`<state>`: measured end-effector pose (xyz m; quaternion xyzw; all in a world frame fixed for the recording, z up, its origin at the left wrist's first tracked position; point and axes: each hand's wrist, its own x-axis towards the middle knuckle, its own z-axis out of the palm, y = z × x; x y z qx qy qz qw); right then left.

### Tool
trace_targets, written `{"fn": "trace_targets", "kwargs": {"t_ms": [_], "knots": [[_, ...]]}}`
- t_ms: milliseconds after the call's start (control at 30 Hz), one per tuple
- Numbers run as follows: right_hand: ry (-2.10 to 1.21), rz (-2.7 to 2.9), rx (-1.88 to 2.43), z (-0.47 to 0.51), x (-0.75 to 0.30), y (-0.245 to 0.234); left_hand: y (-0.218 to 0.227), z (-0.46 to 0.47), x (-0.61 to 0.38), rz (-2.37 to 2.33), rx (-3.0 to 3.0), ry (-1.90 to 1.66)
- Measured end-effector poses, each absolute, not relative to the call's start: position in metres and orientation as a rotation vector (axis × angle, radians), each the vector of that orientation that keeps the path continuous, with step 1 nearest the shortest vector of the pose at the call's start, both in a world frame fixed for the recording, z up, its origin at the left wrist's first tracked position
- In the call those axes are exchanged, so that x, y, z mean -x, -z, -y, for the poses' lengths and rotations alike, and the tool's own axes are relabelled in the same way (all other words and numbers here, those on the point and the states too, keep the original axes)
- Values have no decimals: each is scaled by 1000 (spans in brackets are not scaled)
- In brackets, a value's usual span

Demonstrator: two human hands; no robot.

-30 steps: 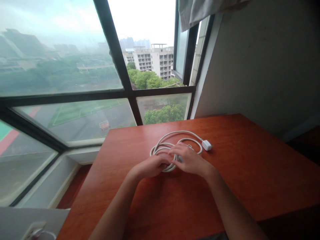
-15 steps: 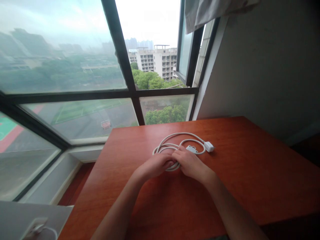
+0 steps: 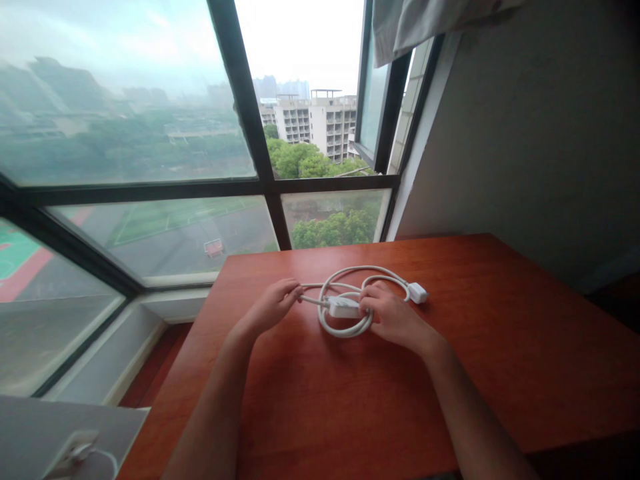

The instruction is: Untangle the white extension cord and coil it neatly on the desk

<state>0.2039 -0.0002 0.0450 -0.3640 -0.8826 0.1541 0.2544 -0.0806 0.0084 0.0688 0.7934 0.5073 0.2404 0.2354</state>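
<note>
A white extension cord (image 3: 345, 331) lies in loose loops on the reddish-brown wooden table. Its small white socket block (image 3: 344, 307) sits within the loops, between my hands. At the far right end of the cord, the white plug (image 3: 417, 293) rests on the tabletop. My left hand (image 3: 275, 307) is closed, pinching a bend of the cord between thumb and fingers left of the loops. My right hand (image 3: 393, 312) grips the right side of the loops, its fingertips against the right end of the socket block. Part of the cord is hidden beneath those fingers.
The table (image 3: 310, 413) reaches to a dark-framed window (image 3: 270, 190) at the back, its right sash ajar. A grey wall (image 3: 520, 147) stands at the right. A wall outlet with a plug in it (image 3: 80, 453) shows at lower left.
My left hand has moved left, away from the right, drawing a bend of cord out with it. The socket block now shows between my hands. My right hand has shifted slightly right.
</note>
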Motion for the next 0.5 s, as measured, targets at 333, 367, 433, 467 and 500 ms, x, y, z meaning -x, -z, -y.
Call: {"fn": "trace_targets", "kwargs": {"t_ms": [333,367,433,467,500], "knots": [[-372,2508,988,2,-199,-40,-57,-6,72,-1652,-2385,-438],[-374,2511,985,3,-199,-40,-60,-4,66,-1662,-2419,-475],[-388,2516,977,3,-199,-40,-65,2,53,-1599,-2471,-507],[-398,2518,975,3,-199,-40,-66,6,45,-1511,-2490,-483],[-410,2522,973,3,-200,-39,-66,9,38,-1422,-2511,-448]]}}
